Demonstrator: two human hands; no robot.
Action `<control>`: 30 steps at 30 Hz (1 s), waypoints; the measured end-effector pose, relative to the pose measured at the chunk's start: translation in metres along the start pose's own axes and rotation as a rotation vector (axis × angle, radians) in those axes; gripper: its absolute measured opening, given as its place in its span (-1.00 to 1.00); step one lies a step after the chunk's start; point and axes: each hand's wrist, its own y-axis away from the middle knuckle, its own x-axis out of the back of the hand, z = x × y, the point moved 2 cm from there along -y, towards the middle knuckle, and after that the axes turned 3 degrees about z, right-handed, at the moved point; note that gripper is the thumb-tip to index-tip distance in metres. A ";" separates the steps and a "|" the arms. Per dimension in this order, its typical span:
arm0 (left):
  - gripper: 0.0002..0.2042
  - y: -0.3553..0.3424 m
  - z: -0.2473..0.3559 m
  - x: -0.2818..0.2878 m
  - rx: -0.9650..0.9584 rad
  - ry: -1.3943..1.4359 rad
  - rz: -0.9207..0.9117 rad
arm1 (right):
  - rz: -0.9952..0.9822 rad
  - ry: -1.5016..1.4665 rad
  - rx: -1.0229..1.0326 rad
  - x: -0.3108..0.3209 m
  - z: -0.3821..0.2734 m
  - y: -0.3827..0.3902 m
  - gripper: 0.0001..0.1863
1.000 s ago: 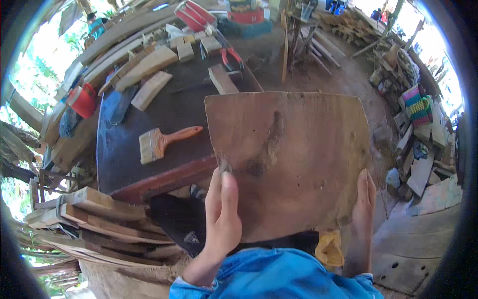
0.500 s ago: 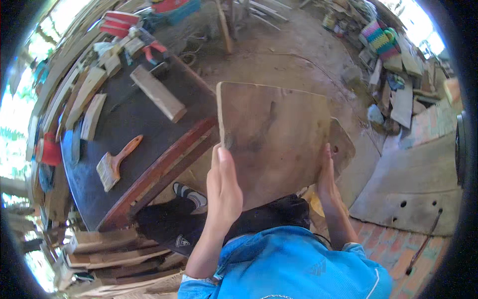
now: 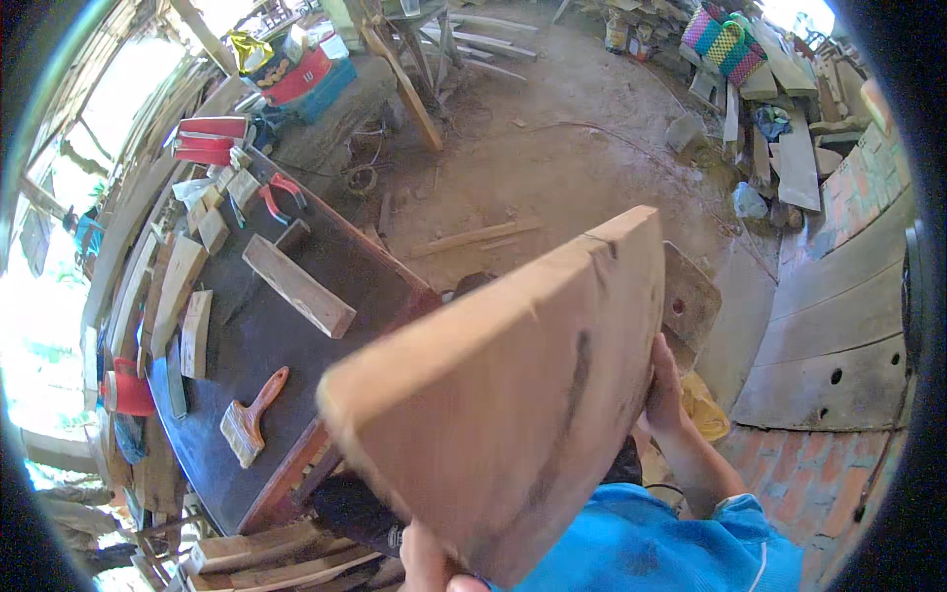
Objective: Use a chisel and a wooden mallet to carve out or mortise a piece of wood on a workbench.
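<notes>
Both hands, left hand (image 3: 429, 564) and right hand (image 3: 663, 387), are clamped on opposite edges of a broad reddish-brown wooden board (image 3: 513, 405); stiff, weighty, best gripped edgewise.

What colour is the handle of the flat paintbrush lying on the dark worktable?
The paintbrush handle is orange-brown, seen best in the head view.

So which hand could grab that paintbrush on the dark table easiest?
Probably left. The left hand grips the big brown wooden board on the side nearer the wooden-handled paintbrush; the right hand is across the board.
</notes>
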 end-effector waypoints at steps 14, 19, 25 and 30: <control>-0.59 -0.009 -0.021 0.040 0.493 -0.177 0.487 | 0.055 0.180 -0.238 -0.013 0.027 0.002 -0.32; -0.57 0.016 -0.002 0.043 0.489 -0.325 0.638 | -0.014 0.140 -0.198 -0.009 0.047 0.001 -0.30; -0.62 0.070 0.032 0.028 -0.100 -0.789 0.348 | 0.016 0.131 -0.063 -0.041 0.011 -0.015 -0.38; -0.63 0.102 0.018 0.022 -0.649 -1.452 0.276 | 0.059 0.203 0.157 -0.039 -0.029 0.017 -0.33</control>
